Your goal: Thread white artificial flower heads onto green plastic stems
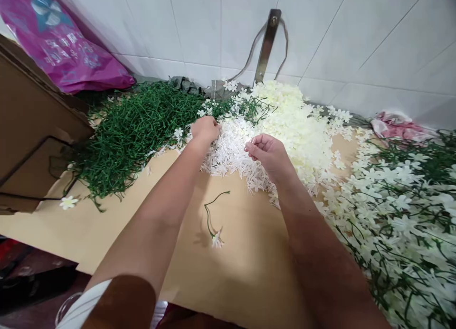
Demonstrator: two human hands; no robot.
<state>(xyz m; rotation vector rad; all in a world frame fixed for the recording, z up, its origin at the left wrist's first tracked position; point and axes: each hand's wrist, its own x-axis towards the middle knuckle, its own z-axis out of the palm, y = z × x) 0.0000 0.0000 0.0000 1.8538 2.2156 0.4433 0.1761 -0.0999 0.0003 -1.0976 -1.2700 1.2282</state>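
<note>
My left hand (pixel 204 128) rests with curled fingers on the far edge of a heap of small white plastic flower centres (pixel 231 151). My right hand (pixel 267 151) hovers over the same heap, fingers pinched together on something too small to make out. Behind the heap lies a pile of cream petals (pixel 295 120). To the left spreads a mass of green stems (pixel 135 129). One finished stem with a white flower (pixel 214 224) lies on the tan board (pixel 245 267) between my forearms.
A big pile of assembled flowers on stems (pixel 402 210) fills the right side. A brown cardboard box (pixel 32 125) stands at the left, a magenta bag (pixel 60 39) behind it. White tiled wall at the back with a metal bracket (pixel 267 44). A pink cloth (pixel 395 125) lies far right.
</note>
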